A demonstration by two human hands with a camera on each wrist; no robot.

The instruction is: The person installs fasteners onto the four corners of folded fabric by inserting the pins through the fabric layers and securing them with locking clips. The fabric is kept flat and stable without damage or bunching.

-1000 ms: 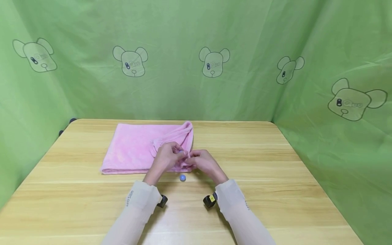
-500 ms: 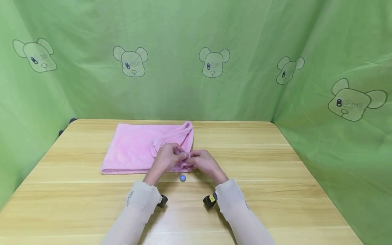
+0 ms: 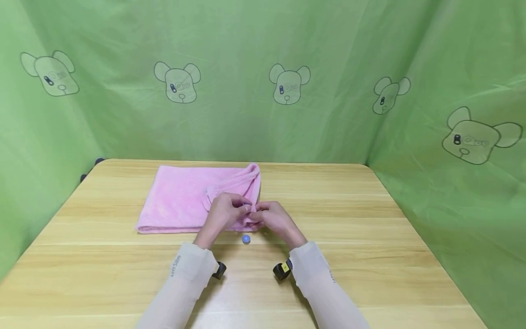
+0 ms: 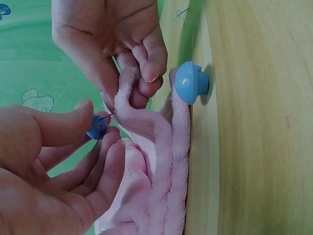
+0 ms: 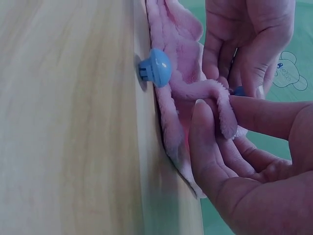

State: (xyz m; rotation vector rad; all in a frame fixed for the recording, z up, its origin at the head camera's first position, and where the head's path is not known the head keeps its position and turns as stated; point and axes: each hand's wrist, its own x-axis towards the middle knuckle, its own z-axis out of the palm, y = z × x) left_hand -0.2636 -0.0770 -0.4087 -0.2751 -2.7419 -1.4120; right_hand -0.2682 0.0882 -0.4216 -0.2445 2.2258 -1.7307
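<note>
A folded pink fleece blanket (image 3: 176,198) lies on the table, its right corner turned up and bunched. My left hand (image 3: 223,211) pinches a small blue pin (image 4: 97,128) between thumb and fingers. From that pin a thin metal needle (image 4: 108,116) points at the raised blanket edge, its tip reaching the fabric; whether it has pierced it I cannot tell. My right hand (image 3: 276,217) grips the blanket's edge (image 5: 226,115) between thumb and fingers, close to the left fingertips. Just in front of the blanket stands a blue mushroom-shaped cap (image 4: 188,83), touched by neither hand.
The wooden table (image 3: 349,256) extends around the blanket and both forearms. Green curtains (image 3: 238,128) with bear-head prints hang behind it and at both sides. A black wrist camera (image 3: 281,271) shows by the right sleeve, and another black camera (image 3: 219,270) by the left.
The left fingertips have shifted slightly, and less of the blue pin shows between them in the head view. The right hand keeps its hold on the blanket edge, and the cap stays put.
</note>
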